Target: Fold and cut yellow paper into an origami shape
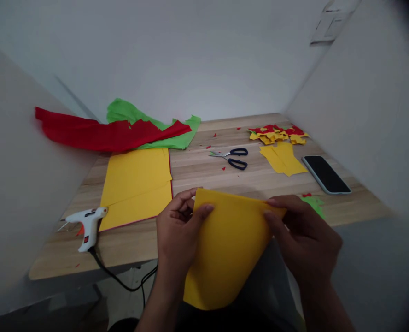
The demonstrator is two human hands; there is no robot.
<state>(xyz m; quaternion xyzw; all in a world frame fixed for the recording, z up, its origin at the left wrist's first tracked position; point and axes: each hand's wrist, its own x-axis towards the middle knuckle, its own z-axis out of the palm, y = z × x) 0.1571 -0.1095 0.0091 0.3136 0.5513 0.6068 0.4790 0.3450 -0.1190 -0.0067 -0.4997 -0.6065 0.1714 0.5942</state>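
A sheet of yellow paper [230, 251] hangs between my two hands, in front of the table's near edge. My left hand [180, 226] pinches its upper left corner, thumb on the near face and fingers behind. At the upper right corner my right hand [301, 230] grips the paper between thumb and fingers. The sheet curves a little, and its lower end bends over my lap. Beyond it on the table lie scissors [237, 163] with dark handles, their blades slightly apart and pointing left.
Yellow sheets [135, 184] lie at left beneath red paper [87, 133] and green paper [128, 110]. A white glue gun [90, 226] with a black cable rests at the front left. At right are yellow pieces [282, 158], a scrap pile [277, 133], a phone [325, 174] and green scraps [313, 205].
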